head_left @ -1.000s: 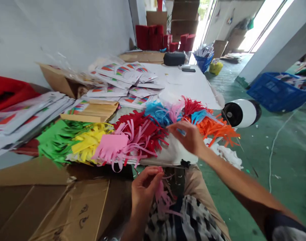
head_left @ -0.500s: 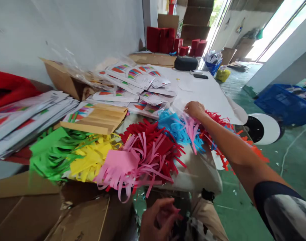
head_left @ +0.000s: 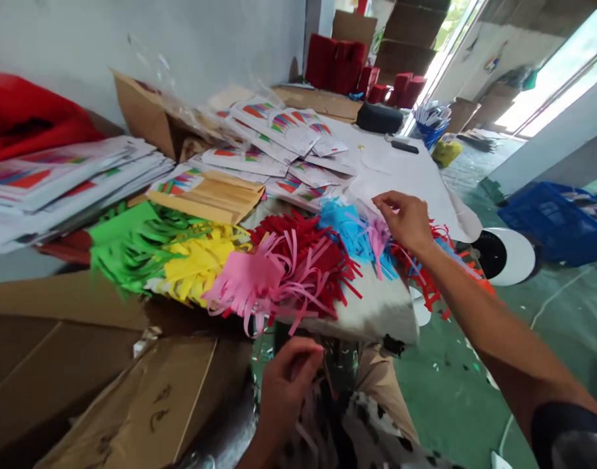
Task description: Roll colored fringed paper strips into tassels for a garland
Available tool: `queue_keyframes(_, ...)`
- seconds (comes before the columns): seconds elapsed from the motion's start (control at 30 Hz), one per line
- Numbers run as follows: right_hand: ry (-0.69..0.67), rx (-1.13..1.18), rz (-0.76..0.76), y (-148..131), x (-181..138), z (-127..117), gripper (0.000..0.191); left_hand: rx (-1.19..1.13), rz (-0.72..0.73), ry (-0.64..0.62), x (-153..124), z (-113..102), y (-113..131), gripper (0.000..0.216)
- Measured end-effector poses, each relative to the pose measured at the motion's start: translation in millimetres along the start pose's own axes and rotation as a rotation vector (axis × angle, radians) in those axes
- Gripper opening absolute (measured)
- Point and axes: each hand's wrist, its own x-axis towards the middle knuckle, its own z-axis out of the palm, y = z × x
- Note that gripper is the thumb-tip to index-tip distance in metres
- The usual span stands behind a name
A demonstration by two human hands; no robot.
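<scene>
My left hand (head_left: 291,374) is held low over my lap, in front of the table's near edge. Its fingers are curled together in a pinch, and whatever they hold is hidden. A thin pink strip (head_left: 305,435) hangs below it. My right hand (head_left: 407,220) hovers by a pale pink fringe (head_left: 378,238) and a blue paper fringe (head_left: 350,231), with thumb and fingers bent together; nothing can be made out between them. Along the table edge lie green (head_left: 125,241), yellow (head_left: 195,260), pink (head_left: 252,280) and dark red (head_left: 303,257) paper fringes.
Printed white envelopes (head_left: 289,137) are heaped behind the fringes, with a brown paper envelope (head_left: 215,195) nearer. A stack of printed packets (head_left: 64,176) stands left. Cardboard boxes (head_left: 146,397) sit below left. A blue crate (head_left: 553,215) and a round white-and-black object (head_left: 511,255) are right.
My right hand has lifted slightly from the fringes, turning so its thumb and fingers show. My left hand has moved up and left, its fingers now closer together. The camera view has shifted.
</scene>
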Motion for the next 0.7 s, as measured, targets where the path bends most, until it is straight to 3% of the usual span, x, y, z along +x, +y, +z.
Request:
queue_keyframes(0.07,-0.021,0.169,-0.097,-31.5,-46.5,-13.2,0.021,-0.049,-0.025,0.033,0.5,2.4,11.2,0.017)
queue_keyframes(0.17,-0.183,0.345,-0.181,-73.2,-116.0,-27.2,0.015,-0.096,0.017,0.075,0.1,7.4,26.2,0.016)
queue_keyframes(0.3,-0.361,0.543,-0.236,-98.6,-175.3,-38.8,0.019,-0.062,0.110,0.101,-7.9,14.5,38.6,0.011)
queue_keyframes(0.4,-0.412,0.568,-0.293,-98.6,-193.5,-45.5,0.027,-0.028,0.143,0.069,-17.4,17.7,42.2,0.008)
queue_keyframes(0.7,-0.300,0.461,-0.537,-96.4,-211.9,-57.2,0.018,0.079,0.261,-0.015,-36.0,23.4,44.0,0.007)
